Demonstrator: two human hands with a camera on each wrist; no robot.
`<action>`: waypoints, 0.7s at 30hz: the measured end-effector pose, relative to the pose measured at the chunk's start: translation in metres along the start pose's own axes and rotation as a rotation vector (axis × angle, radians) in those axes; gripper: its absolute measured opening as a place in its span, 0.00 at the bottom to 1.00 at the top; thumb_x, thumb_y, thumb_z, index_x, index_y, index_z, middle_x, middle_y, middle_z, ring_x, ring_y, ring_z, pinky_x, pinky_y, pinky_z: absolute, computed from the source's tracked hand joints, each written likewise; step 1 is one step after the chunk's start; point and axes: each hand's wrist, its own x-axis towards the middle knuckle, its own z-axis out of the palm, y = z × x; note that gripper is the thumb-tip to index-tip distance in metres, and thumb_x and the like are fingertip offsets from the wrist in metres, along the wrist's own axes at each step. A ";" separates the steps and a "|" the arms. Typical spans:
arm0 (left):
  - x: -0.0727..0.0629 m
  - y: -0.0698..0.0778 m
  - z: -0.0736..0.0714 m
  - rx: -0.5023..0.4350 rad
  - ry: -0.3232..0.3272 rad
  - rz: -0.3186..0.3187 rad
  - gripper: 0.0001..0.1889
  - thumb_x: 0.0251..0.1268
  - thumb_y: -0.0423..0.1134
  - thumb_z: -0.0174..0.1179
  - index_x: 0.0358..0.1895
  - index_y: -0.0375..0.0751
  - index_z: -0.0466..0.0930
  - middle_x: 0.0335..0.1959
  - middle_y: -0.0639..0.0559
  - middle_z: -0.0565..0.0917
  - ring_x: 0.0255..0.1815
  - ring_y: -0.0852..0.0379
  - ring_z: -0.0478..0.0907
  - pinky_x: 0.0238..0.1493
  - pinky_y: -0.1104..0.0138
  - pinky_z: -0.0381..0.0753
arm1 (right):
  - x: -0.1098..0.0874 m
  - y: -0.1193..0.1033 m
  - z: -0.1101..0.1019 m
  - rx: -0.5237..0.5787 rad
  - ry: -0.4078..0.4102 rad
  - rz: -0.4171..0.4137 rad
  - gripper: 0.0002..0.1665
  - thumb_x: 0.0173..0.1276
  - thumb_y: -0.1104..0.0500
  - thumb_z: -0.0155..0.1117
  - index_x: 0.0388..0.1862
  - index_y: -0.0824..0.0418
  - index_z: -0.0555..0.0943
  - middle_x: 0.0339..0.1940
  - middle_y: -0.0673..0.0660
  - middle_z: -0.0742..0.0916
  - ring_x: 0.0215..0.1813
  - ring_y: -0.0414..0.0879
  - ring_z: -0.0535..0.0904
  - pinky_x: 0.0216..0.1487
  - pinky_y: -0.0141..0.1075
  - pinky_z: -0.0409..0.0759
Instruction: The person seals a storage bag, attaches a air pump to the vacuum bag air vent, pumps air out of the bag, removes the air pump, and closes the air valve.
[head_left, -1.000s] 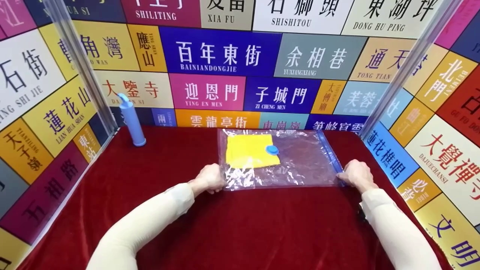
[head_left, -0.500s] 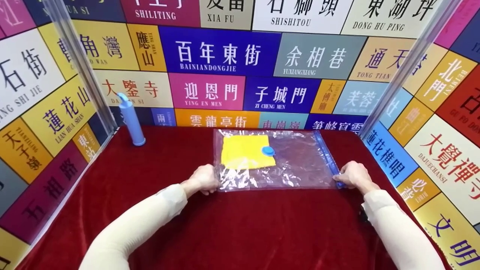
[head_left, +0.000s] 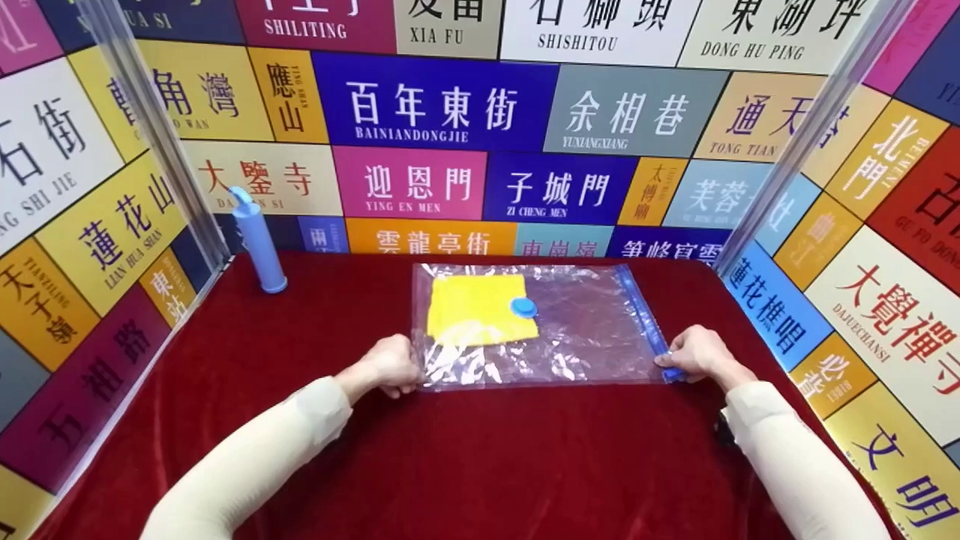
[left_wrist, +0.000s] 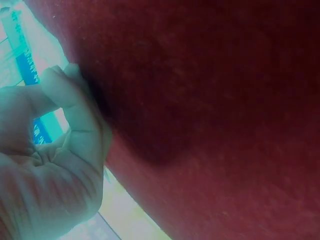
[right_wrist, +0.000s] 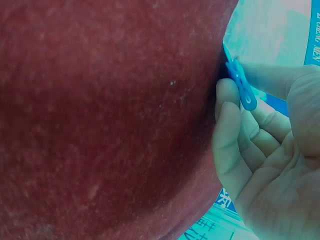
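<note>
A clear plastic vacuum storage bag [head_left: 581, 345] lies flat on the red-covered table, with a folded yellow cloth [head_left: 476, 307] inside its left half. A round blue valve [head_left: 523, 307] sits beside the cloth's right edge, and a blue zip strip [head_left: 637, 307] runs along the bag's right end. My left hand [head_left: 390, 365] pinches the bag's left edge near its front corner, thumb against curled fingers. At the front right corner, my right hand [head_left: 701, 354] pinches the small blue zip slider [right_wrist: 242, 86] between thumb and forefinger.
A blue hand pump [head_left: 259, 244] stands upright at the table's back left. Red velvet cloth [head_left: 510, 457] covers the table. Panels with printed place names [head_left: 435, 101] wall in the back and both sides.
The bag has slid a little to the left and toward me, with the cloth in it. My left hand has moved left with it; my right hand stays at the zip end, now showing the slider.
</note>
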 end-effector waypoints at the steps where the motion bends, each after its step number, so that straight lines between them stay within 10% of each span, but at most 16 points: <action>1: -0.002 -0.002 -0.002 0.000 0.001 -0.003 0.13 0.64 0.30 0.71 0.22 0.41 0.84 0.13 0.52 0.84 0.12 0.59 0.81 0.18 0.65 0.89 | -0.001 -0.001 0.001 0.009 -0.009 -0.010 0.18 0.70 0.51 0.82 0.28 0.64 0.92 0.18 0.47 0.88 0.21 0.39 0.85 0.25 0.36 0.91; 21: -0.027 -0.038 -0.035 -0.004 0.002 -0.069 0.10 0.65 0.29 0.71 0.24 0.39 0.85 0.15 0.50 0.84 0.16 0.58 0.82 0.21 0.64 0.90 | -0.013 -0.035 0.026 0.210 -0.118 -0.056 0.17 0.73 0.56 0.80 0.44 0.70 0.89 0.23 0.48 0.87 0.26 0.39 0.84 0.29 0.38 0.93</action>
